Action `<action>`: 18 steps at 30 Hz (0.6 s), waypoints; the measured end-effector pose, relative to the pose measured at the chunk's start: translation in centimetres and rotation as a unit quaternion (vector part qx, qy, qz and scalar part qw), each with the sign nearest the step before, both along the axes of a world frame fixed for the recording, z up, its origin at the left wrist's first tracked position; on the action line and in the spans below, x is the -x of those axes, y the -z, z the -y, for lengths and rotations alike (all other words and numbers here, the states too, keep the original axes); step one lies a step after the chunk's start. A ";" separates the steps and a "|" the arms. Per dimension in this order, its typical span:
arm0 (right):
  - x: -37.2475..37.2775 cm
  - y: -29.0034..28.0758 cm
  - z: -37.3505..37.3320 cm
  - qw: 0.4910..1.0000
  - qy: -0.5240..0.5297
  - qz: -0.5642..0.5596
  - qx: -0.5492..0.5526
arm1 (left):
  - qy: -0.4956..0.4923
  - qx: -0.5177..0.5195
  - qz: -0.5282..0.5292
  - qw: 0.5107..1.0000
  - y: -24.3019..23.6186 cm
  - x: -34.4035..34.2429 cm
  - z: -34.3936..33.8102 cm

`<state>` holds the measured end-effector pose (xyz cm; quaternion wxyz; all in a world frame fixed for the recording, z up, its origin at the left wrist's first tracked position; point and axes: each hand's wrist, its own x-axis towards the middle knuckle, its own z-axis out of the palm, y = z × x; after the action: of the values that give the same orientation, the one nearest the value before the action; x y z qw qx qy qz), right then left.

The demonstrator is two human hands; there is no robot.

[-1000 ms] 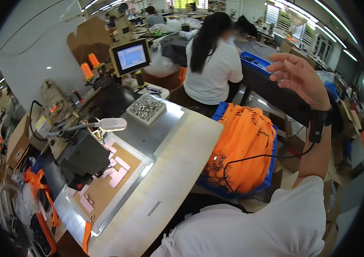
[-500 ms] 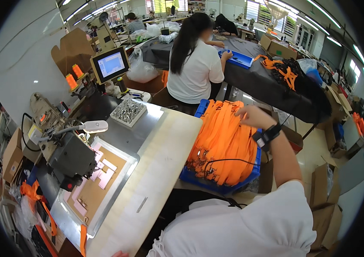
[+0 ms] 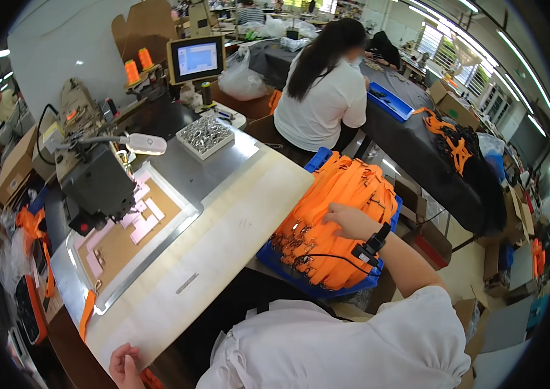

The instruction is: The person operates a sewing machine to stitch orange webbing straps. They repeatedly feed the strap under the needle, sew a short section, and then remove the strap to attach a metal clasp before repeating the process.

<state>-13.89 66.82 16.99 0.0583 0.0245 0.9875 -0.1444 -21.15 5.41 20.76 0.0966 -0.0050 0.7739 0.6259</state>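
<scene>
Hands (image 3: 353,223) apart — both loosely curled.

Head view: wide fisheye, left of a worn pair, upright, unmirrored, straight edges bowed toward a dark round rim. Position: head height, above the wearer's side of the worktable (image 3: 223,240), looking down and forward across it. Close range: wearer's white shirt (image 3: 340,350), beside the table's near edge. Middle range: blue bin (image 3: 318,158) of orange straps (image 3: 359,183), right of the table. Far range: windows (image 3: 429,40), well beyond the table.
</scene>
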 end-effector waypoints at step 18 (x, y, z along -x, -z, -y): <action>-2.2 -11.7 -1.0 0.863 0.165 -0.374 0.298 | -0.097 -0.357 -0.169 0.914 -24.0 -8.4 -16.4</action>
<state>-11.71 67.78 28.68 -0.3354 0.1129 0.8265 -0.4377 -12.72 21.78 44.78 -0.1012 0.0608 0.4996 0.8582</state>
